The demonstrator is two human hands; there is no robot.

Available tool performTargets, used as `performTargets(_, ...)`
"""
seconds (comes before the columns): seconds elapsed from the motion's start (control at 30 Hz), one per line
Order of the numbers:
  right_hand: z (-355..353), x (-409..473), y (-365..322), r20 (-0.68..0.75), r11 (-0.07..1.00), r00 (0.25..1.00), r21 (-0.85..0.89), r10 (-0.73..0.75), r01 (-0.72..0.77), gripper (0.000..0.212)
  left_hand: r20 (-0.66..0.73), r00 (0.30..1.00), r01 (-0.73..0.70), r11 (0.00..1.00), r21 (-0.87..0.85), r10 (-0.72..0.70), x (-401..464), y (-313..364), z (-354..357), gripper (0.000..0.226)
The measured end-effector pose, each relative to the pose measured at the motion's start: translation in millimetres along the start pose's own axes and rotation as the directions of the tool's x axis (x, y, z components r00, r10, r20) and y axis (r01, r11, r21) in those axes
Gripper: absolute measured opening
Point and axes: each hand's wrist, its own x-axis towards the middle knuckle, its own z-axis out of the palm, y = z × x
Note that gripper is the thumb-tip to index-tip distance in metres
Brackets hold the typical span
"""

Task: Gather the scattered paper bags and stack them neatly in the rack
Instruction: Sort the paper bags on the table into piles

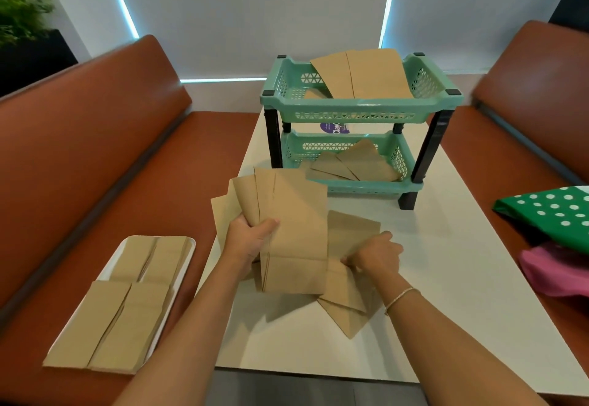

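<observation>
The left hand (251, 236) grips a fanned bundle of brown paper bags (293, 230), thumb curled over the front sheet and fingers behind, holding them raised and tilted above the white table (430, 294). Just right of it, the right hand (376, 254) pinches the edge of the loose bags (347, 291) lying flat on the table — a few overlapping sheets partly tucked under the held bundle; a thin bracelet (402, 299) sits on that wrist. Beyond both hands, toward the far end of the table, stands the mint-green two-tier rack (360, 109) on dark posts. Its upper basket holds upper bags (363, 74) leaning crookedly, their tops sticking up past the rim; the lower basket holds lower bags (353, 163) lying askew, one corner poking out over the front edge toward the left hand. A purple label (333, 127) shows between the tiers. Nothing stands between the hands and the rack. Left of the left forearm, on the brown bench seat (79, 157), a white tray (188, 247) carries more stacked bags (127, 303), some overhanging its near end. Well right of the right hand, on the opposite bench (526, 86), lie a green polka-dot bag (548, 211) and a pink bag (554, 271) — both partly cut off by the frame edge.
</observation>
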Motion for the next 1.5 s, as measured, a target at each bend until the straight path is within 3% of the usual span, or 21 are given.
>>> performTargets(0.17,-0.3,0.1,-3.8,0.019,0.996,1.0,0.09,-0.016,0.014,0.077,-0.02,0.999,0.023,0.997,-0.067,-0.025,0.3,1.0,-3.4,0.037)
performTargets(0.3,3.5,-4.8,-6.2,-0.061,0.976,0.98,0.09,-0.191,0.196,0.047,-0.03,0.998,0.047,0.994,-0.103,-0.05,3.6,0.5,-10.8,0.036)
performTargets(0.4,-12.6,-15.1,-16.8,-0.032,0.895,0.908,0.163,-0.417,0.416,0.069,-0.021,0.999,0.044,0.99,-0.136,-0.047,6.5,0.1,-13.8,0.037)
performTargets(0.47,-27.6,-26.3,-24.3,0.015,0.844,0.847,0.107,-0.531,0.526,0.079,-0.001,0.999,0.045,0.983,-0.179,-0.046,7.1,0.7,-12.9,0.036)
performTargets(0.5,-33.0,-30.0,-27.6,0.018,0.822,0.824,0.085,-0.567,0.563,0.073,0.016,0.999,0.05,0.979,-0.199,-0.048,7.4,0.9,-11.5,0.035)
performTargets(0.57,-40.6,-34.0,-31.3,-0.014,0.792,0.794,0.059,-0.608,0.607,0.04,0.052,0.997,0.06,0.967,-0.246,-0.049,8.3,1.5,-7.1,0.03)
performTargets(0.6,-43.8,-36.9,-32.5,-0.036,0.79,0.796,0.1,-0.605,0.605,0.031,0.069,0.997,0.062,0.959,-0.277,-0.045,8.1,2.6,-4.5,0.029)
performTargets(0.73,-54.3,-50.7,-36.5,-0.063,0.743,0.857,0.468,-0.511,0.478,0.061,0.126,0.992,0.051,0.949,-0.313,-0.011,5.5,10.0,9.0,0.029)
performTargets(0.8,-57.7,-51.9,-37.4,-0.032,0.673,0.871,0.621,-0.491,0.403,0.051,0.151,0.989,0.047,0.959,-0.279,-0.005,4.3,12.3,17.5,0.029)
performTargets(0.87,-58.8,-51.6,-35.6,-0.037,0.619,0.848,0.667,-0.529,0.415,0.033,0.17,0.985,0.05,0.967,-0.251,-0.007,4.0,12.0,28.1,0.034)
performTargets(0.93,-61.0,-48.1,-28.8,-0.055,0.596,0.833,0.673,-0.551,0.438,0.009,0.204,0.979,0.06,0.975,-0.214,-0.016,2.3,11.3,42.1,0.044)
performTargets(1.0,-69.7,-45.1,-20.3,-0.053,0.572,0.83,0.7,-0.556,0.428,0.039,0.243,0.97,0.058,0.982,-0.177,-0.013,-0.3,9.6,58.6,0.05)
performTargets(1.07,-85.4,-41.3,-9.4,-0.059,0.578,0.838,0.698,-0.542,0.423,0.055,0.294,0.956,0.055,0.987,-0.148,-0.009,-6.7,8.9,78.0,0.051)
performTargets(1.27,-162.6,-12.7,48.8,-0.036,0.73,0.871,0.528,-0.491,0.433,0.074,0.452,0.889,-0.086,0.996,0.029,0.064,-49.7,13.4,162.6,0.053)
performTargets(1.37,-204.8,4.7,90.5,-0.091,0.739,0.887,0.518,-0.453,0.431,0.067,0.469,0.881,-0.149,0.98,0.131,0.071,-77.3,14.2,219.7,0.06)
performTargets(1.5,-255.5,35.3,147.4,-0.177,0.76,0.896,0.479,-0.407,0.439,0.032,0.437,0.897,-0.169,0.961,0.221,0.058,-112.5,4.4,301.4,0.066)
